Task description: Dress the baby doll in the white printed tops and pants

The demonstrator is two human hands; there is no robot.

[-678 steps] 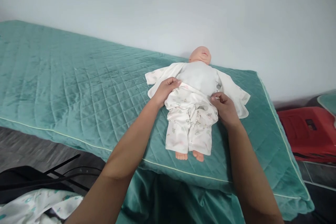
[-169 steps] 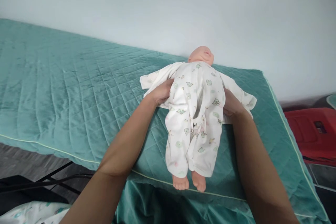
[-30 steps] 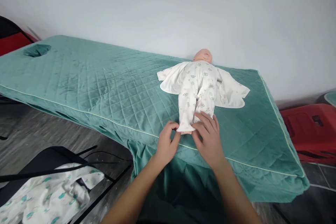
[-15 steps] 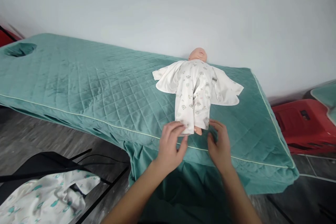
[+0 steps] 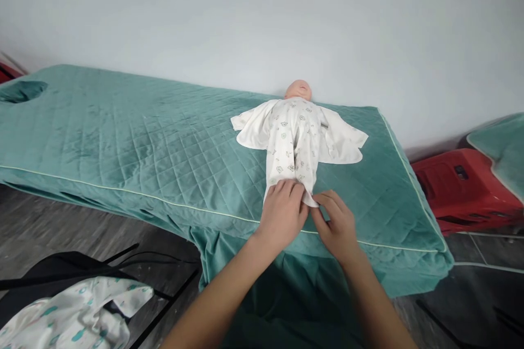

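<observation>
A baby doll [image 5: 298, 89] lies on its back, its head toward the wall. White baby trousers [image 5: 292, 147] with a small grey print cover its front and legs, and a white top [image 5: 341, 136] spreads out beneath on both sides. My left hand [image 5: 284, 210] has its fingers closed over the trouser cuffs at the doll's feet, which are hidden. With thumb and forefinger my right hand [image 5: 333, 223] pinches the corner of the right cuff beside it.
The doll is on a long bed with a green quilted cover [image 5: 164, 147], near its front edge. A face hole [image 5: 22, 91] is at the far left. A red plastic chair [image 5: 466, 185] stands right; patterned baby clothes [image 5: 82, 311] lie on a black chair [image 5: 45, 267] lower left.
My left hand has moved right across the trouser legs and closed on the cuffs. The right hand has gone from open beside the leg to pinching the cuff corner. The view has shifted slightly.
</observation>
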